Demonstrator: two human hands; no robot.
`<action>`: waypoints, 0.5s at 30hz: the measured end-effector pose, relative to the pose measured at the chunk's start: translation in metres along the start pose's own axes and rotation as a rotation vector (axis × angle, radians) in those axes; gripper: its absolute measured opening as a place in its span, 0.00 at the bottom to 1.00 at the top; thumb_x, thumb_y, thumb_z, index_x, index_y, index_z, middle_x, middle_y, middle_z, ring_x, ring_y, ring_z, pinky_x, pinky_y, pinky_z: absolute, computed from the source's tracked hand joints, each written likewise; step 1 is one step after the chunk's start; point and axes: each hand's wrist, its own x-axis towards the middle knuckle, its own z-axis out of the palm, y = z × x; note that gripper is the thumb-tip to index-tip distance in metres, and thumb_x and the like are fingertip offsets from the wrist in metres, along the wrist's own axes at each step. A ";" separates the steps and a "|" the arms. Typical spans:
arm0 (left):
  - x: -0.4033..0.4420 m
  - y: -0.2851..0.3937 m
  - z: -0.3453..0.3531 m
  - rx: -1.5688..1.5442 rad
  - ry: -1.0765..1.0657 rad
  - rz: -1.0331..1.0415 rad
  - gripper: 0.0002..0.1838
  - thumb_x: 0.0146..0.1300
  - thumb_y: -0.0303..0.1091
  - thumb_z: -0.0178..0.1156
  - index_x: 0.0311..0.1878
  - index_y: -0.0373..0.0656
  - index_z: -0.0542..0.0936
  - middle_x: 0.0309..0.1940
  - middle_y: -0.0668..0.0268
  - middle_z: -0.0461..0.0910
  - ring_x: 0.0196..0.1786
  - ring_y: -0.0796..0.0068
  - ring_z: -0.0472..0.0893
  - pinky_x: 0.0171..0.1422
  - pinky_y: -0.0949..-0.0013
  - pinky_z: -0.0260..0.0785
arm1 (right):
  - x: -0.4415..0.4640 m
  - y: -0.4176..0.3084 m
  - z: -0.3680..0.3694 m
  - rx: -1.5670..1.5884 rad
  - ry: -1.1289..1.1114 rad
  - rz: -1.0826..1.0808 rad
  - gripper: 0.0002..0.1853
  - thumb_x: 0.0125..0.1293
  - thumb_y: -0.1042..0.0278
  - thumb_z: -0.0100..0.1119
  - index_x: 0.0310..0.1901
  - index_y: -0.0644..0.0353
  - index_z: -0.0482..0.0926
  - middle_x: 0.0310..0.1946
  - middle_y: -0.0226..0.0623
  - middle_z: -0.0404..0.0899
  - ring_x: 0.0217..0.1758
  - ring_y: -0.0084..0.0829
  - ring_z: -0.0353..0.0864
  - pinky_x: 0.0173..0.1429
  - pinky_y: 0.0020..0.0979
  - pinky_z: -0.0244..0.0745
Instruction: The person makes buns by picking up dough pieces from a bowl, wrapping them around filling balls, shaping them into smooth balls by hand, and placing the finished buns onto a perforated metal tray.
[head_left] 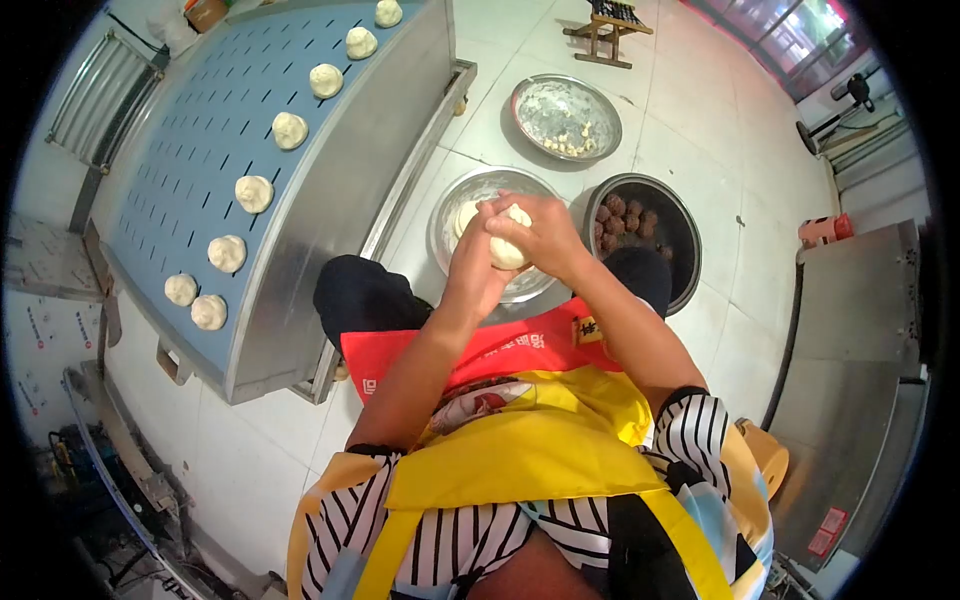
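Both my hands are closed around a pale ball of dough (pixel 507 255) above a metal bowl. My left hand (pixel 474 258) cups it from the left and below. My right hand (pixel 543 232) wraps over it from the right, with its fingers meeting the left ones at the top. The metal bowl (pixel 441 232) is dusted with flour inside, and more pale dough (pixel 465 216) shows in it behind my left hand. To the right, a dark pot (pixel 686 262) holds several brown balls of filling (pixel 617 220).
A second floured basin (pixel 556 103) with small dough bits sits on the tiled floor. On the left, a blue slotted tray (pixel 225 120) in a metal frame carries a row of shaped buns (pixel 254 194). A small folding stool (pixel 608 30) stands farther back; a metal cabinet (pixel 850 320) is at right.
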 end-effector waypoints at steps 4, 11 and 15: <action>-0.006 0.006 -0.016 0.035 -0.169 -0.143 0.25 0.70 0.54 0.48 0.61 0.46 0.67 0.55 0.63 0.71 0.57 0.66 0.75 0.56 0.53 0.73 | -0.005 -0.001 -0.004 0.177 -0.134 0.043 0.19 0.61 0.56 0.63 0.46 0.62 0.82 0.40 0.41 0.83 0.45 0.28 0.81 0.51 0.31 0.74; -0.002 -0.005 -0.010 0.108 -0.068 0.016 0.25 0.71 0.56 0.44 0.61 0.49 0.67 0.56 0.63 0.71 0.57 0.65 0.75 0.57 0.51 0.72 | -0.008 -0.001 0.002 0.108 -0.018 -0.061 0.22 0.60 0.53 0.63 0.50 0.60 0.80 0.44 0.46 0.82 0.46 0.33 0.81 0.53 0.32 0.73; -0.006 0.001 -0.005 0.108 -0.002 -0.048 0.26 0.71 0.57 0.43 0.62 0.49 0.65 0.56 0.61 0.71 0.58 0.64 0.74 0.57 0.51 0.71 | -0.006 0.002 0.005 -0.124 0.054 -0.018 0.21 0.57 0.53 0.66 0.44 0.64 0.81 0.35 0.46 0.81 0.38 0.44 0.82 0.43 0.35 0.75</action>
